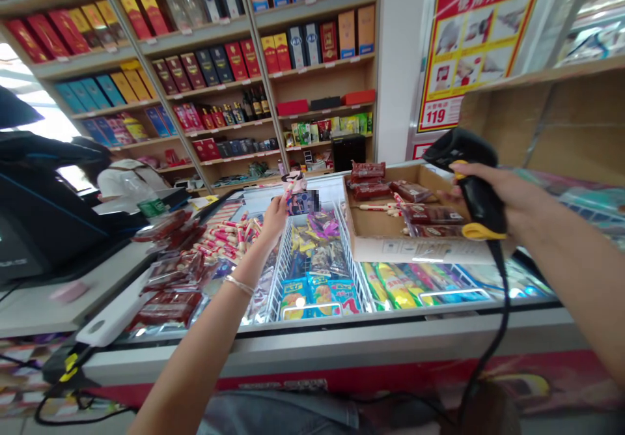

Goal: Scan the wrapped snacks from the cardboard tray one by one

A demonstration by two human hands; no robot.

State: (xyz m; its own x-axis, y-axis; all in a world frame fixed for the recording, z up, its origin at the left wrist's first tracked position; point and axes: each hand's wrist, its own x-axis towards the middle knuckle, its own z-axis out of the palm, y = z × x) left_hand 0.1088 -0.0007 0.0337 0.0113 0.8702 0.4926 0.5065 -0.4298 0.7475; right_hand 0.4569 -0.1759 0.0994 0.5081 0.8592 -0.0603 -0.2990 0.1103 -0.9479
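My right hand (508, 194) is wrapped around a black and yellow handheld barcode scanner (481, 191), its cord hanging down. The scanner is raised over the right side of an open cardboard box (390, 247) with brown-red packets (434, 213) and several sausage sticks inside. My left hand (277, 215) is closed over the freezer, with a small pink-and-cream wrapped sausage stick (288, 191) showing at its fingertips. Just beside it is a phone-like dark rectangle (303, 202) with a picture on it. A heap of red-and-cream sausage sticks (224, 239) lies left of this hand.
Below is a chest freezer (312, 344) with wire baskets (278, 279) of coloured ice-cream packs. More brown-red packets (166, 308) lie at left, near a black checkout machine (43, 220). Shelves of boxed bottles (209, 64) line the back. Another person (131, 178) is at far left.
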